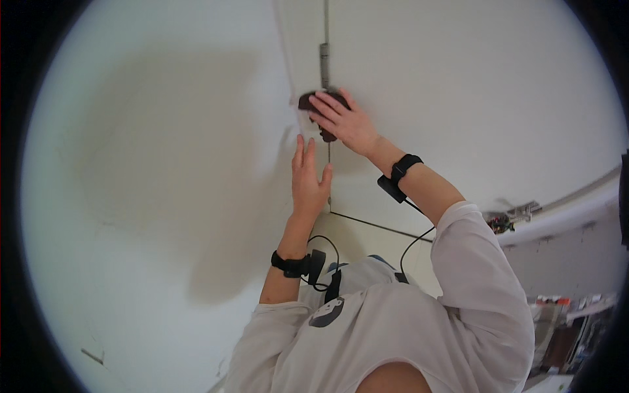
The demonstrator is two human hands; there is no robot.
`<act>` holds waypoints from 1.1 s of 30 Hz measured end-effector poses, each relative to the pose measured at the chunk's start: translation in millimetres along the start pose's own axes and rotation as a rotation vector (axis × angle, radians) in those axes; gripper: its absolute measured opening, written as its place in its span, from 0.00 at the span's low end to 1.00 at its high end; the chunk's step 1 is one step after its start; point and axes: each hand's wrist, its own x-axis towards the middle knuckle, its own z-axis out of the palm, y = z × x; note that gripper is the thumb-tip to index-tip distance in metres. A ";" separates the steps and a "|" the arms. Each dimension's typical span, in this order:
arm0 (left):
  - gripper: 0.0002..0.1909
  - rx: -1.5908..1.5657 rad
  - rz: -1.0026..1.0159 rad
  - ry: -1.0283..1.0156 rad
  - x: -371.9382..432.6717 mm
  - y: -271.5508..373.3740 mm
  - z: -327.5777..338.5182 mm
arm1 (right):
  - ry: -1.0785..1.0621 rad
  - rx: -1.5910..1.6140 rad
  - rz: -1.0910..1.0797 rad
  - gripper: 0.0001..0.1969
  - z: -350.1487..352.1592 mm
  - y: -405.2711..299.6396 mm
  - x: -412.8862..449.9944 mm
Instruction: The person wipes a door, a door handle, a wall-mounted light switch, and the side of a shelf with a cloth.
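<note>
My right hand (pixel 350 126) lies with its fingers spread over a dark brown cloth (pixel 308 102). It presses the cloth to the hinge side of a white door (pixel 471 98), just below a grey metal hinge (pixel 324 64). Part of the cloth hangs under the palm, across the narrow gap between door and frame. Lower and to the left, my left hand (pixel 309 182) is raised with the fingers pointing up and nothing in it. It is near the door frame and the white wall (pixel 147 275); whether it touches either is unclear.
A metal door handle (pixel 523 211) sticks out at the right, with a small dark item beside it. Black cables (pixel 410 248) run from the wrist straps towards my waist. Behind me at the lower right are cluttered shelves (pixel 565 334), blurred.
</note>
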 end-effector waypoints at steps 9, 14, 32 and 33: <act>0.34 -0.004 0.115 -0.090 -3.8 35.8 0.0 | 0.148 -0.135 0.355 0.33 -94.9 5.2 -77.2; 0.34 -0.107 0.215 -0.201 -7.0 66.9 0.5 | 0.110 -0.212 0.472 0.34 -116.0 -18.2 -148.3; 0.32 -0.214 0.697 -0.251 -8.4 179.0 -29.6 | 0.508 -0.521 1.257 0.48 -270.2 -4.0 -225.9; 0.32 -0.209 0.704 -0.252 -6.5 187.2 -32.8 | 0.556 -0.508 1.295 0.48 -277.4 1.2 -228.9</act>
